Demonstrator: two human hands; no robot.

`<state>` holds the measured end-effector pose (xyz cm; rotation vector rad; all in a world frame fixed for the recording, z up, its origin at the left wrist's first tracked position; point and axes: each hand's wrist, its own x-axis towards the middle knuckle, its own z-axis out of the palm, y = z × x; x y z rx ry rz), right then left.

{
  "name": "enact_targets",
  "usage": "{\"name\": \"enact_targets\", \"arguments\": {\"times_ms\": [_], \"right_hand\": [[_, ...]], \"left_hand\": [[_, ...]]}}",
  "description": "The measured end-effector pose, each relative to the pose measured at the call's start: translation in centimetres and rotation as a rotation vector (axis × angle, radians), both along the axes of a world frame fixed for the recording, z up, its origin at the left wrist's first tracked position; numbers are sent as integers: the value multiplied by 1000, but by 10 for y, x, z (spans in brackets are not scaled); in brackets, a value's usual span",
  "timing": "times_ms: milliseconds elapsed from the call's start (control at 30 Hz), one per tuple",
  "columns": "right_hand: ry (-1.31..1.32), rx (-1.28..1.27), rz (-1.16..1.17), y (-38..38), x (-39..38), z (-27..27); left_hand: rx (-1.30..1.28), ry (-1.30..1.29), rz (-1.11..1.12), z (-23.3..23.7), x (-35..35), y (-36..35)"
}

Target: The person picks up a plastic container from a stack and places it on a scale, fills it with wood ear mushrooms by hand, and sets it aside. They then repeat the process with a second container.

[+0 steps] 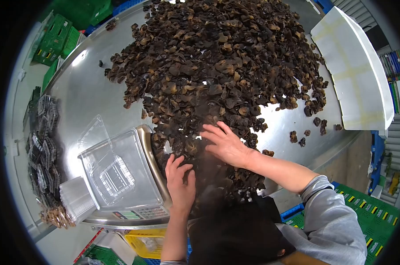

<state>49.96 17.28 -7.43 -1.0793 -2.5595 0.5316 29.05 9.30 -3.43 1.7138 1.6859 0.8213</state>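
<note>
A big heap of dark brown wood ear mushrooms (pixel 209 57) covers the middle of the metal table. My right hand (pixel 228 145) rests over the near part of the heap, palm down with fingers spread, holding nothing that I can see. Beside the scale, my left hand (pixel 181 183) has its fingers apart and slightly curled at the mushrooms' edge; nothing shows in it. To its left stands a digital scale (pixel 142 176) with a metal pan. An open clear plastic clamshell box (pixel 116 176) sits on that pan, its lid raised.
Stacked clear clamshell boxes (pixel 78 198) stand left of the scale. Filled packs (pixel 45 150) line the table's left edge. A white foam box (pixel 357 70) is at the right. Green crates (pixel 54 37) and a yellow crate (pixel 144 243) stand around the metal table (pixel 83 84).
</note>
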Motion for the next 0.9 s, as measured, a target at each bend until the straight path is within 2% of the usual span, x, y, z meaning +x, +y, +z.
{"name": "enact_targets", "arguments": {"times_ms": [167, 233, 300, 333, 367, 400, 433, 467, 500, 533, 567, 600, 633, 667, 700, 767, 833, 900], "right_hand": [[188, -131, -64, -3, 17, 23], [409, -359, -174, -6, 40, 27], [614, -496, -461, -11, 85, 31], [645, -432, -664, -14, 116, 37], [502, -157, -797, -19, 173, 13], [446, -27, -950, -29, 206, 36], [541, -56, -1173, -45, 252, 36], [416, 144, -1325, -69, 322, 18], [497, 139, -1493, -95, 363, 23], [573, 95, -1647, -138, 448, -8], [899, 126, -1753, -168, 471, -10], [569, -112, -1987, -203, 486, 8], [476, -144, -2072, -234, 498, 7], [-283, -217, -2037, -263, 512, 3], [-284, -216, -2039, -271, 496, 4], [-614, 177, -1892, -265, 423, 16], [-381, 212, -1431, -215, 368, 36], [-170, 197, -1162, -143, 264, 59]], "left_hand": [[91, 20, 24, -1, -13, -13], [71, -51, 54, -7, -18, -18], [69, -65, 39, -6, -20, -20], [65, -77, 35, -5, -21, -21], [70, -83, 28, -6, -22, -20], [59, -91, 21, -8, -23, -20], [46, -99, 14, -9, -24, -20], [47, -106, 8, -9, -22, -18], [81, -48, -12, -8, -18, -14], [114, 11, -28, -7, -14, -10], [114, 7, -26, -9, -9, -4], [144, 39, -50, -11, -3, 3], [173, 72, -77, -14, 1, 10], [156, 116, -82, -18, 4, 15], [156, 114, -84, -22, 6, 20], [159, 221, -134, -31, 9, 26], [118, 218, -129, -35, 14, 28], [130, 209, -122, -30, 20, 27]]}}
